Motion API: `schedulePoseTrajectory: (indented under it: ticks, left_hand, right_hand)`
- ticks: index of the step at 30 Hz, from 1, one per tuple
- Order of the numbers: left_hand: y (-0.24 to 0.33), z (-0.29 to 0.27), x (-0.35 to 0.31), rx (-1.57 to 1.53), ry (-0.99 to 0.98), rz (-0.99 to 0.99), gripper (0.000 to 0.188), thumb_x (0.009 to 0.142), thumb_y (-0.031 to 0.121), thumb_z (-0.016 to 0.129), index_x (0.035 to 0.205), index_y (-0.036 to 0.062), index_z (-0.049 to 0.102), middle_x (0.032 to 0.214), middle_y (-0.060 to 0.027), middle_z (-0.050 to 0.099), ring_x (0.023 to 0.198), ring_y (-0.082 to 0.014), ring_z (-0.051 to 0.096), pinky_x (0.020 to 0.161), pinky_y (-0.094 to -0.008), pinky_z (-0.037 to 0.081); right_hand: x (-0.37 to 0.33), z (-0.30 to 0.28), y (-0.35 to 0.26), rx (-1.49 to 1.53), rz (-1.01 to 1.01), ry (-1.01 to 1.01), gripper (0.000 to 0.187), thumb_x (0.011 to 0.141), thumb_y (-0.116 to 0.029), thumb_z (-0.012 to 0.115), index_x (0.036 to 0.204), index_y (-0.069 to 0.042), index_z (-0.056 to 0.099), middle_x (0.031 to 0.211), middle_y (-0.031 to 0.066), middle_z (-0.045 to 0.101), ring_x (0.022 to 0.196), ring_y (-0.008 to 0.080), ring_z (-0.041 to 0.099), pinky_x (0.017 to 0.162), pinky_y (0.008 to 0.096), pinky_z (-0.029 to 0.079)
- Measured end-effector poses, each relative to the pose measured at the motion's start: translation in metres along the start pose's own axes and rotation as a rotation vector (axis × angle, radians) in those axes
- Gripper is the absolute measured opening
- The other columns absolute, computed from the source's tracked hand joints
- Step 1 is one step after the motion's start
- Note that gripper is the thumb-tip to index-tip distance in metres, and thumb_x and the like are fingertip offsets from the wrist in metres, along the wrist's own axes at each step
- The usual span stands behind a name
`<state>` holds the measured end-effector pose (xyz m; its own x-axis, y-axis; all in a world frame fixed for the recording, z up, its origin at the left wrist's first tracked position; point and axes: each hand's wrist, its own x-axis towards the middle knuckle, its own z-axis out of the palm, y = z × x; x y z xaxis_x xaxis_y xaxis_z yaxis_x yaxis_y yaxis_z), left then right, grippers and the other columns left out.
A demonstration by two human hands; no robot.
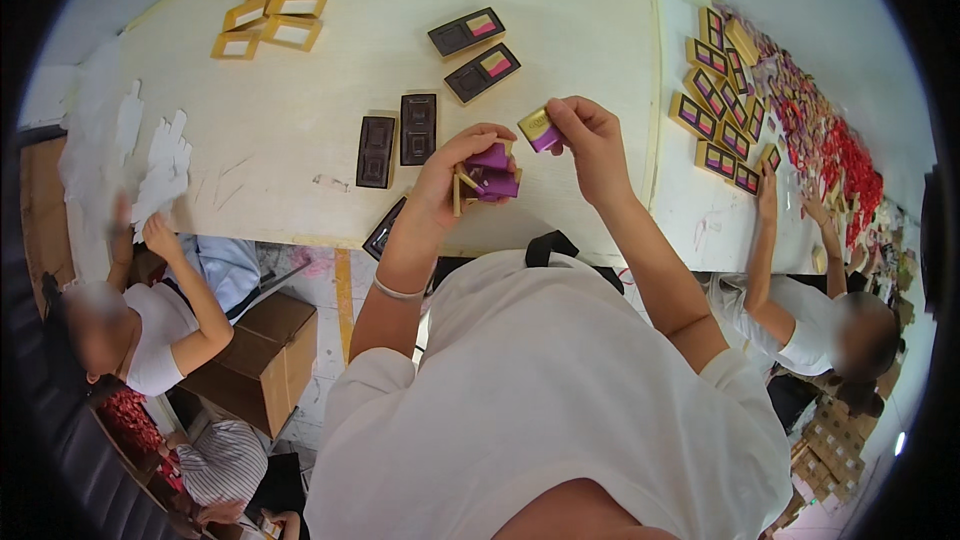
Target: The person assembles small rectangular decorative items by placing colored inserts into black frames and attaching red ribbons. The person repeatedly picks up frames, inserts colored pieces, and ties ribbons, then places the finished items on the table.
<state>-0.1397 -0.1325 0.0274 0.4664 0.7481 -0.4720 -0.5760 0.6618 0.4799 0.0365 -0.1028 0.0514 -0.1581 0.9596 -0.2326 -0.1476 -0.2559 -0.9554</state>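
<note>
In my right hand (592, 145), a small gold-and-purple wrapped square (540, 129) is pinched between thumb and fingers. My left hand (450, 175) is closed around several more purple-and-gold wrapped squares (492, 172). Just beyond the left hand stand two dark trays, one upright tray (418, 130) and another tray (376, 152), with no squares in their two hollows. Farther off, a tray in a gold box (455, 37) and a similar tray (470, 83) each carry one pink-and-yellow square in the right hollow. My left forearm partly hides another dark tray (382, 230) at the table edge.
Gold box frames (293, 32) lie at the far left of the white table (320, 105). Filled boxes (722, 105) and a heap of red and purple pieces (835, 150) are at right. Co-workers sit on both sides. A cardboard box (262, 355) stands lower left.
</note>
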Motion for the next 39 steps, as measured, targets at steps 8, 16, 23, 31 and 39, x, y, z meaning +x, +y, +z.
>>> schedulePoseTrajectory:
  ticks: [8, 16, 23, 31, 39]
  left_hand:
    - [0.009, -0.01, 0.016, 0.086, 0.013, -0.104, 0.024, 0.084, 0.024, 0.054, 0.096, 0.0032, 0.053, 0.079, -0.0113, 0.061, 0.069, -0.02, 0.062, 0.052, -0.0281, 0.05]
    - [0.022, -0.051, 0.031, -0.043, 0.09, -0.06, 0.022, 0.083, 0.025, 0.053, 0.084, 0.0033, 0.056, 0.075, -0.0097, 0.06, 0.066, -0.0181, 0.06, 0.057, -0.0311, 0.05]
    - [0.023, -0.075, 0.036, -0.257, 0.178, -0.01, 0.032, 0.087, 0.036, 0.047, 0.081, 0.0057, 0.056, 0.07, -0.0079, 0.056, 0.062, -0.0225, 0.058, 0.044, -0.0308, 0.047]
    - [0.01, -0.086, 0.03, -0.298, 0.261, 0.068, 0.035, 0.087, 0.037, 0.043, 0.081, 0.0056, 0.056, 0.07, -0.0087, 0.055, 0.059, -0.0216, 0.055, 0.042, -0.0306, 0.047]
    - [0.038, -0.064, 0.059, -0.244, 0.277, 0.137, 0.044, 0.089, 0.044, 0.04, 0.086, 0.0034, 0.056, 0.072, -0.009, 0.058, 0.065, -0.0221, 0.06, 0.044, -0.0295, 0.048]
  right_hand:
    - [0.017, 0.009, 0.016, -0.167, 0.035, -0.101, 0.014, 0.084, -0.014, 0.059, 0.083, 0.001, 0.058, 0.07, 0.003, 0.059, 0.061, 0.0061, 0.05, 0.055, 0.022, 0.04]
    - [0.065, 0.0, 0.022, -0.587, -0.309, -0.552, 0.023, 0.074, -0.001, 0.063, 0.097, -0.003, 0.062, 0.102, 0.0112, 0.059, 0.097, 0.0224, 0.054, 0.084, 0.0316, 0.043]
    - [0.203, 0.018, 0.089, -0.873, -0.6, -0.301, 0.021, 0.07, -0.01, 0.067, 0.09, -0.007, 0.064, 0.098, 0.005, 0.062, 0.096, 0.0263, 0.051, 0.082, 0.0349, 0.042]
    - [0.234, 0.012, 0.127, -1.034, -0.666, -0.392, 0.011, 0.07, -0.013, 0.066, 0.081, -0.014, 0.067, 0.103, 0.0026, 0.053, 0.099, 0.0233, 0.048, 0.084, 0.0373, 0.036]
    - [0.229, 0.021, 0.118, -1.212, -0.612, -0.345, 0.013, 0.073, -0.012, 0.062, 0.086, -0.015, 0.064, 0.106, 0.0045, 0.051, 0.101, 0.0233, 0.048, 0.085, 0.0391, 0.035]
